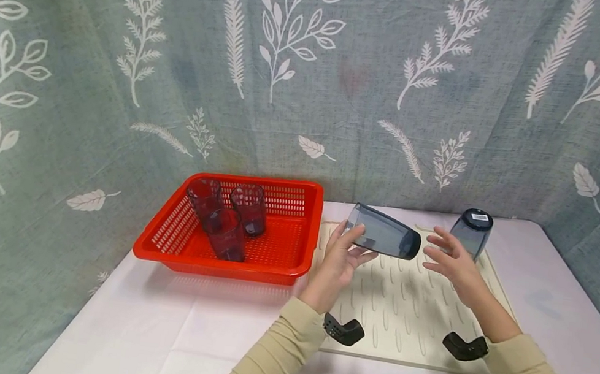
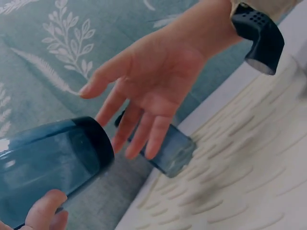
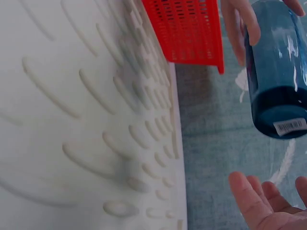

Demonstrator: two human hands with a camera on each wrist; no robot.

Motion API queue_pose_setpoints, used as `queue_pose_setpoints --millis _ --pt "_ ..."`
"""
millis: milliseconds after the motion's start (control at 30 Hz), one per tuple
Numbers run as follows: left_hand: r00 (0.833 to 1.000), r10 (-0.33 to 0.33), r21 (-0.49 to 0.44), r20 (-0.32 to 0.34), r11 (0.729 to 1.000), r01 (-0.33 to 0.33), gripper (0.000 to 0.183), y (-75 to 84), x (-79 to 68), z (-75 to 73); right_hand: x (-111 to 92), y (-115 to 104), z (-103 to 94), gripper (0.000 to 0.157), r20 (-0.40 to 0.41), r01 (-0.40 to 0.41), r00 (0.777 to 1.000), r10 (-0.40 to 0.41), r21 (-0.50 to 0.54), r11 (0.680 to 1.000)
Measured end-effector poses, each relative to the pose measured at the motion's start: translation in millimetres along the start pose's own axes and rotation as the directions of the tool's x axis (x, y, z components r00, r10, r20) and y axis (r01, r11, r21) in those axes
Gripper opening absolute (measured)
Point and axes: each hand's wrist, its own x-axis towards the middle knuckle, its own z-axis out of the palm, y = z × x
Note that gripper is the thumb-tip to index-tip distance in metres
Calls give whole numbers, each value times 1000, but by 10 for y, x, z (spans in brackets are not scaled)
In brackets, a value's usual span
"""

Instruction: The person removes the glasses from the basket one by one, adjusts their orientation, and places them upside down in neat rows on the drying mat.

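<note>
My left hand (image 1: 343, 257) grips a blue-tinted drinking glass (image 1: 386, 232) near its rim and holds it tilted on its side over the cream ridged mat (image 1: 390, 321). The glass's dark base points right, and a barcode sticker shows on it in the right wrist view. Just right of that base is my right hand (image 1: 455, 263), fingers spread and holding nothing; its palm faces the glass in the left wrist view. Behind the right hand, a second blue glass (image 1: 474, 231) stands upside down at the mat's far right corner.
To the left stands a red plastic basket (image 1: 170, 252) with three glasses (image 1: 224, 237) upright or leaning inside. A white cloth (image 1: 123, 327) covers the table. A grey-green leaf-print curtain (image 1: 355, 94) hangs close behind.
</note>
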Motion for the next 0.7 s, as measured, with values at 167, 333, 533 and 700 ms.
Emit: queue_pose_setpoints --millis 167,333,533,700 --pt "999 -26 8 18 1000 26 68 -74 14 -6 -6 9 60 68 42 -8 999 4 91 996" --pt "998 -46 19 42 999 45 65 -138 16 -31 -5 32 119 59 56 -9 998 0 158 987" --pt "996 -46 -9 72 999 47 63 -210 18 -53 -11 58 147 41 55 -4 998 -7 185 983" --pt "995 -50 -33 87 998 53 65 -284 31 -75 -7 93 130 42 46 -6 999 -4 201 980"
